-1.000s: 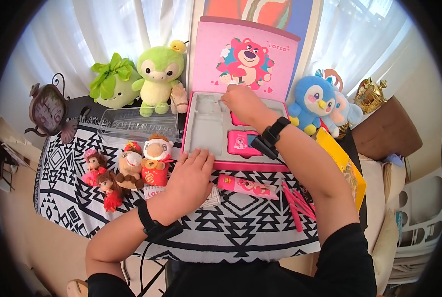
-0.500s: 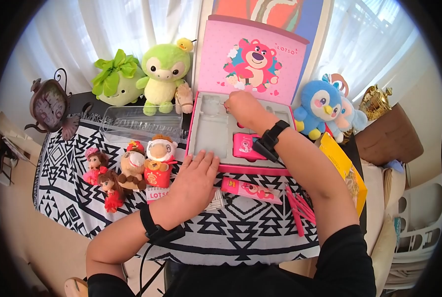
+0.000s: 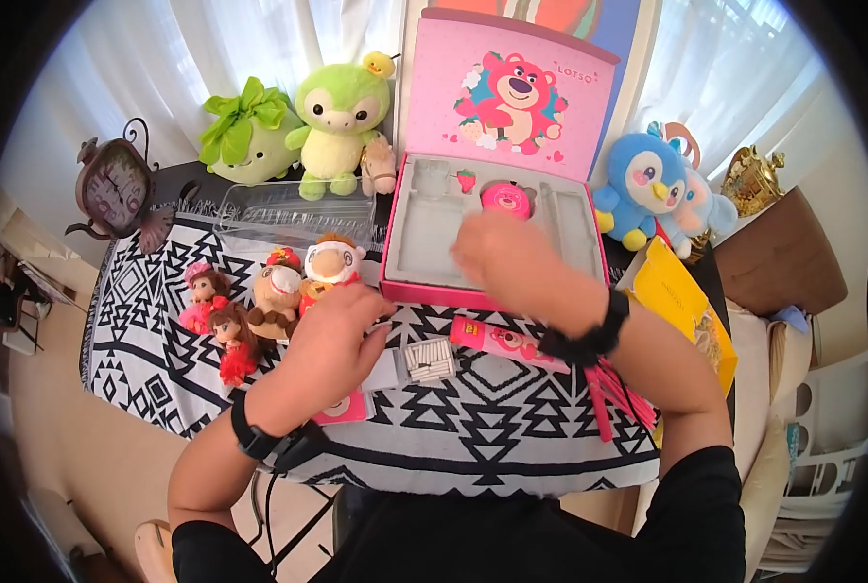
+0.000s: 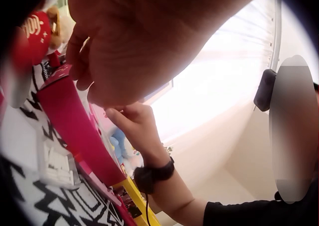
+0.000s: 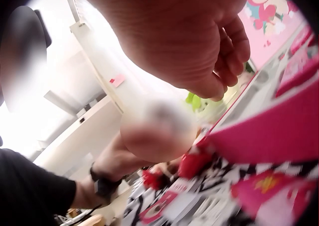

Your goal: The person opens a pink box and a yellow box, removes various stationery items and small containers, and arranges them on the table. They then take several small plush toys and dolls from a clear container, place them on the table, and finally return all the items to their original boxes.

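Note:
A pink gift box (image 3: 434,294) stands with its lid (image 3: 512,92) raised, showing a bear print. In its grey tray (image 3: 426,228) sit a small red strawberry-shaped piece (image 3: 465,182) and a round pink bear-face item (image 3: 505,200). My right hand (image 3: 526,267) hovers over the front of the tray, fingers loosely bent with nothing visible in them. My left hand (image 3: 342,335) is by the box's front left corner, fingers relaxed and holding nothing. Below it lie a pink card (image 3: 345,408) and a clear case of short white sticks (image 3: 429,360).
A pink bear-print packet (image 3: 497,340) and several pink sticks (image 3: 604,406) lie before the box. Dolls (image 3: 235,340) and small plush toys (image 3: 277,296) stand left, near a clear plastic tray (image 3: 293,214). A blue penguin plush (image 3: 643,180) and yellow packet (image 3: 682,301) are right.
My right hand has drawn back from the upper tray toward the box's front, uncovering the strawberry piece and round item. My left hand has slid off the box's front edge, down and left.

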Demonstrator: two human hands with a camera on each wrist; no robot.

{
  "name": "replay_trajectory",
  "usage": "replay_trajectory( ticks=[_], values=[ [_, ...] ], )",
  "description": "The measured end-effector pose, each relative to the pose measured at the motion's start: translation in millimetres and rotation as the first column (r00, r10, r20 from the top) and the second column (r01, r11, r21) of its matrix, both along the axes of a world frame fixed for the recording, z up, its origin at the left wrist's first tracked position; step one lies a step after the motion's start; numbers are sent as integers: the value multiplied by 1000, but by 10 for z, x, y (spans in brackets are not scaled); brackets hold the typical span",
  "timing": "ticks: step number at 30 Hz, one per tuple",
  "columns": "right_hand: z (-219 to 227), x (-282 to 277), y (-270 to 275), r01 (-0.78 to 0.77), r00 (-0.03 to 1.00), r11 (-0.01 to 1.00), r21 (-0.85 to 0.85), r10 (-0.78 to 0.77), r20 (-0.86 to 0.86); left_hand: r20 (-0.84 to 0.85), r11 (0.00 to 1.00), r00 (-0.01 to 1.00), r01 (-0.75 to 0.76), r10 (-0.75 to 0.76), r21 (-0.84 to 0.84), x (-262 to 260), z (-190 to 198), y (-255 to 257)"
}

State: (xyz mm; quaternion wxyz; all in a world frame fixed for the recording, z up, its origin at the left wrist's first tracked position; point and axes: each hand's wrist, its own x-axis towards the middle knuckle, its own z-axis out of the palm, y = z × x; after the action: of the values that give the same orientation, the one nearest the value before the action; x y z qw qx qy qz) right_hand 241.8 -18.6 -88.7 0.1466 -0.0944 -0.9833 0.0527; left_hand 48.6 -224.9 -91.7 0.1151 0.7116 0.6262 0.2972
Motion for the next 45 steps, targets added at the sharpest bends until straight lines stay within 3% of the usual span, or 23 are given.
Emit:
replay_trajectory(
  ticks=[1,2,3,5,10,14,17,21,23,24,30,33,40,45],
  values=[
    [39,103,-235,-106,990,993,58,100,95,1,991,1000,3,-3,-131,-4,-13,-112],
    [3,150,-391,-219,945,971,97,187,267,-49,994,998,34,-40,-102,17,-99,-211],
    [-38,202,-529,-216,947,972,97,184,265,-51,994,998,37,-43,-103,61,-144,-268],
    [-97,289,-740,-184,962,976,-114,203,180,-131,993,989,58,-71,-102,147,-214,-353],
    [-307,275,-804,-145,961,986,-81,160,227,-187,989,979,58,-83,-135,263,-505,-331],
    [-293,361,-901,-153,952,984,-94,172,254,-200,986,977,48,-79,-158,318,-441,-382],
    [-333,415,-931,-173,955,977,-122,197,222,-117,984,986,105,-122,-146,304,-399,-420],
    [-225,297,-884,-124,981,984,-130,141,135,-117,998,993,-30,25,-46,71,-304,-268],
    [-272,143,-809,-122,981,984,-126,139,137,-299,984,942,-172,150,-47,-31,-364,-211],
    [-303,63,-778,-117,981,985,-125,134,141,-404,987,900,-144,162,76,-61,-414,-189],
    [-532,-300,-794,-149,983,986,-79,156,93,-596,972,767,-180,236,154,-143,-437,-246],
    [-571,-426,-800,-149,982,986,-70,155,106,-629,963,737,-260,248,75,-219,-316,-239],
    [-589,-648,-843,-89,976,992,-94,106,191,-393,972,897,-232,204,-23,-330,-486,-73],
    [-513,-777,-895,-66,967,994,-88,85,238,-348,983,929,-163,123,-90,-332,-601,67]
  ],
)
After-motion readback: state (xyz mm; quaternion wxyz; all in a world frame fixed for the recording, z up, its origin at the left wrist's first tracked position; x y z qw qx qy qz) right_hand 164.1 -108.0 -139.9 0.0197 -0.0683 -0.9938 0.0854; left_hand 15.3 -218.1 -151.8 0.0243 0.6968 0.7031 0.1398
